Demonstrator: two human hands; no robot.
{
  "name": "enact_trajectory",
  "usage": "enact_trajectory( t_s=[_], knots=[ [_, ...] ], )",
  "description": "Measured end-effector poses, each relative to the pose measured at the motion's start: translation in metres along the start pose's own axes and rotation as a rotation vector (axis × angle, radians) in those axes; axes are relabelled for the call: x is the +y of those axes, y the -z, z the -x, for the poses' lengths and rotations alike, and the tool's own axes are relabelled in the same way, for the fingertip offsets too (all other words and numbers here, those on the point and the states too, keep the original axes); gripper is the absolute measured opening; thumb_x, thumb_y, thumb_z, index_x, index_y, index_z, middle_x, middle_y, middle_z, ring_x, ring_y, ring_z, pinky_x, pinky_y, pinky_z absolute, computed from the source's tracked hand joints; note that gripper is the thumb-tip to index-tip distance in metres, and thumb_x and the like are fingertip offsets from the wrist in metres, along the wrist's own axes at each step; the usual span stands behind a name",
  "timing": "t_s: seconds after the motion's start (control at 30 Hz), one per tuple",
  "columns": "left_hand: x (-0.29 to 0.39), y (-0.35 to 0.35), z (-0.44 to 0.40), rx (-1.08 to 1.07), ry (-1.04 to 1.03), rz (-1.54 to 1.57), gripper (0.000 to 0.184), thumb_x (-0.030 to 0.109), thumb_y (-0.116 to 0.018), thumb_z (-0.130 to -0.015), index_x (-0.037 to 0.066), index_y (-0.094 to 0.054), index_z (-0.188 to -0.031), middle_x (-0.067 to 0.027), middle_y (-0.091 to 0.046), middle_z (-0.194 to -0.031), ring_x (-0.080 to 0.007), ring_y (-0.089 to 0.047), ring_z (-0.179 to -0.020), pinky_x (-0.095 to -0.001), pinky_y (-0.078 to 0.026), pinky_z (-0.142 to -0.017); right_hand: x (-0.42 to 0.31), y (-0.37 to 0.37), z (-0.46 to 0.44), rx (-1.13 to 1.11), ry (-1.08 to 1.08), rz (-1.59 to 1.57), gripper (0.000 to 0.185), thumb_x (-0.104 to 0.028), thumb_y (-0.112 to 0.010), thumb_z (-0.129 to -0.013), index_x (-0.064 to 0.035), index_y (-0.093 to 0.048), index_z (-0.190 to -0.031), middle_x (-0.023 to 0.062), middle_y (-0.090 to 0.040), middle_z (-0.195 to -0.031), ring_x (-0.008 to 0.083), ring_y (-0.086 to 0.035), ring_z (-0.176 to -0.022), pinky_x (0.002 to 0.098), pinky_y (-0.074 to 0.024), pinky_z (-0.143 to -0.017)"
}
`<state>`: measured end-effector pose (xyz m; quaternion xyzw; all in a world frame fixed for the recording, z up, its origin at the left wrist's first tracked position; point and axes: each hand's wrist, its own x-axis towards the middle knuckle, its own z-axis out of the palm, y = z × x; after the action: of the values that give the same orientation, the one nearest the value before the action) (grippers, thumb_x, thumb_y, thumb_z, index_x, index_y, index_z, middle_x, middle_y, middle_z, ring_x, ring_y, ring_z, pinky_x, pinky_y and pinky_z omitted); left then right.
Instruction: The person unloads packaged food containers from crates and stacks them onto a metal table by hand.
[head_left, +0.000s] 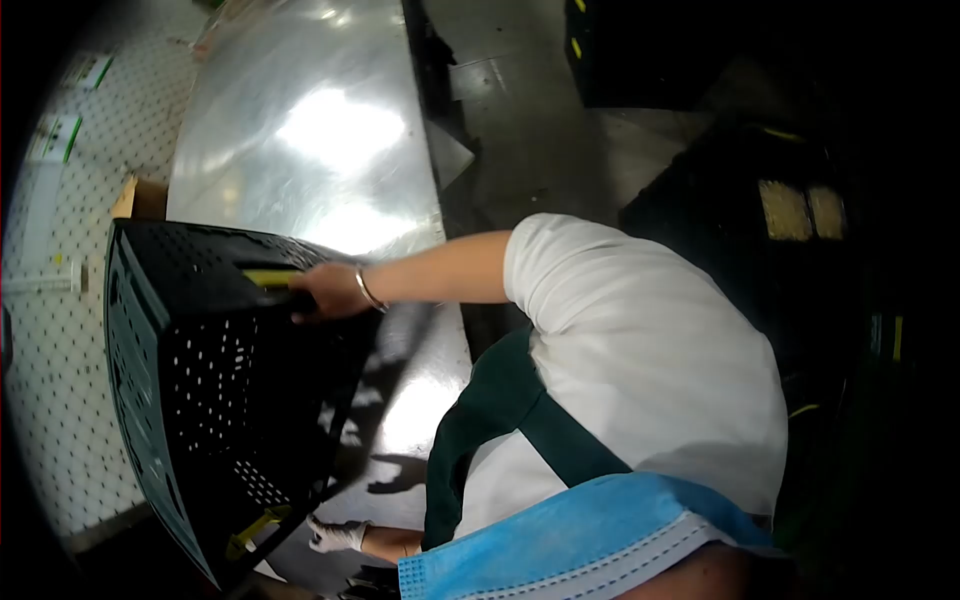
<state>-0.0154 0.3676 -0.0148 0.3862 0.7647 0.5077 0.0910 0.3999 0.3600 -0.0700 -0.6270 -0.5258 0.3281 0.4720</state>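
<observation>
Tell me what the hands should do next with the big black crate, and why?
I'd probably bring the left hand to the lower yellow handle. The right hand grips the black crate near its upper yellow handle, and the crate is tilted. The left hand is close to the other end, so holding there might steady it.

right grip (335,292) holds black crate (208,385) at yellow handle (270,277)

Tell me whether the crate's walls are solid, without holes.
No, the black crate gripped by the right hand shows many small holes through its walls.
</observation>
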Motion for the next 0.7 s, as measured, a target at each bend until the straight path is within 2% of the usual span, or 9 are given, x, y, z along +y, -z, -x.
enact_trajectory(
  t_s=[0.1,0.17,0.23,0.33,0.47,0.5,0.57,0.63,0.7],
  knots=[
    [0.014,-0.038,-0.030,0.091,-0.225,-0.005,0.019,0.018,-0.054,-0.077,0.000,-0.053,-0.082,-0.0072,-0.053,-0.079,-0.0155,-0.051,-0.074,-0.0263,-0.040,-0.062,-0.018,0.032,0.061,-0.039,-0.038,-0.129,0.033,-0.030,-0.060,-0.073,-0.0037,-0.051,-0.090,0.0172,-0.057,-0.077,0.0317,-0.056,-0.076,0.0368,-0.0441,-0.068],
    [0.017,-0.063,-0.045,0.024,-0.294,0.051,0.019,0.019,-0.054,-0.077,0.000,-0.053,-0.081,-0.0068,-0.052,-0.078,-0.0152,-0.051,-0.073,-0.0261,-0.040,-0.062,-0.022,0.047,0.095,0.098,-0.046,0.022,0.031,-0.026,-0.059,-0.073,-0.0028,-0.052,-0.092,0.0161,-0.057,-0.075,0.0331,-0.056,-0.074,0.0363,-0.0445,-0.067],
    [0.023,-0.088,-0.052,-0.038,-0.323,0.105,0.019,0.019,-0.054,-0.076,0.001,-0.053,-0.079,-0.0064,-0.052,-0.077,-0.0148,-0.050,-0.072,-0.0259,-0.039,-0.062,-0.022,0.072,0.120,0.247,-0.067,0.028,0.026,-0.022,-0.059,-0.073,-0.0025,-0.054,-0.089,0.0140,-0.058,-0.072,0.0296,-0.058,-0.073,0.0343,-0.0452,-0.066],
    [0.041,-0.122,-0.040,-0.131,-0.349,0.191,0.019,0.020,-0.054,-0.076,0.001,-0.053,-0.078,-0.0059,-0.052,-0.075,-0.0144,-0.050,-0.070,-0.0256,-0.039,-0.061,-0.014,0.126,0.161,0.457,-0.080,-0.009,0.025,-0.027,-0.060,-0.071,-0.0034,-0.055,-0.076,0.0125,-0.058,-0.069,0.0253,-0.055,-0.065,0.0323,-0.0430,-0.062],
    [0.068,-0.169,-0.026,-0.291,-0.344,0.320,0.019,0.021,-0.054,-0.076,0.002,-0.053,-0.075,-0.0052,-0.051,-0.073,-0.0137,-0.049,-0.068,-0.0252,-0.038,-0.060,-0.076,0.188,0.186,0.623,-0.179,-0.060,0.026,-0.030,-0.059,-0.073,-0.0050,-0.053,-0.070,0.0053,-0.053,-0.063,0.0148,-0.050,-0.062,0.0284,-0.0397,-0.061],
    [0.076,-0.179,-0.016,-0.337,-0.342,0.359,0.019,0.022,-0.054,-0.075,0.002,-0.053,-0.074,-0.0050,-0.051,-0.072,-0.0136,-0.049,-0.068,-0.0251,-0.038,-0.060,-0.084,0.207,0.197,0.645,-0.188,-0.041,0.026,-0.030,-0.060,-0.075,-0.0061,-0.049,-0.072,-0.0014,-0.047,-0.058,0.0073,-0.045,-0.055,0.0221,-0.0361,-0.053],
    [0.089,-0.190,0.007,-0.441,-0.308,0.441,0.020,0.022,-0.055,-0.075,0.002,-0.053,-0.073,-0.0046,-0.051,-0.071,-0.0132,-0.048,-0.067,-0.0249,-0.038,-0.059,-0.110,0.242,0.222,0.663,-0.321,-0.132,0.026,-0.028,-0.061,-0.074,-0.0053,-0.049,-0.072,-0.0019,-0.044,-0.052,0.0054,-0.041,-0.046,0.0207,-0.0330,-0.045],
    [0.098,-0.201,0.033,-0.553,-0.270,0.541,0.020,0.023,-0.055,-0.075,0.003,-0.053,-0.072,-0.0043,-0.051,-0.070,-0.0129,-0.048,-0.066,-0.0247,-0.037,-0.059,-0.107,0.258,0.243,0.715,-0.303,-0.182,0.027,-0.028,-0.062,-0.074,-0.0051,-0.049,-0.071,-0.0023,-0.042,-0.048,0.0045,-0.038,-0.041,0.0200,-0.0299,-0.040],
    [0.096,-0.211,0.059,-0.698,-0.167,0.646,0.021,0.023,-0.055,-0.075,0.003,-0.053,-0.071,-0.0039,-0.050,-0.069,-0.0126,-0.048,-0.065,-0.0245,-0.037,-0.058,-0.115,0.264,0.259,0.771,-0.363,-0.100,0.022,-0.022,-0.063,-0.073,-0.0049,-0.049,-0.070,-0.0020,-0.043,-0.049,0.0051,-0.041,-0.043,0.0194,-0.0313,-0.042]
  ],
)
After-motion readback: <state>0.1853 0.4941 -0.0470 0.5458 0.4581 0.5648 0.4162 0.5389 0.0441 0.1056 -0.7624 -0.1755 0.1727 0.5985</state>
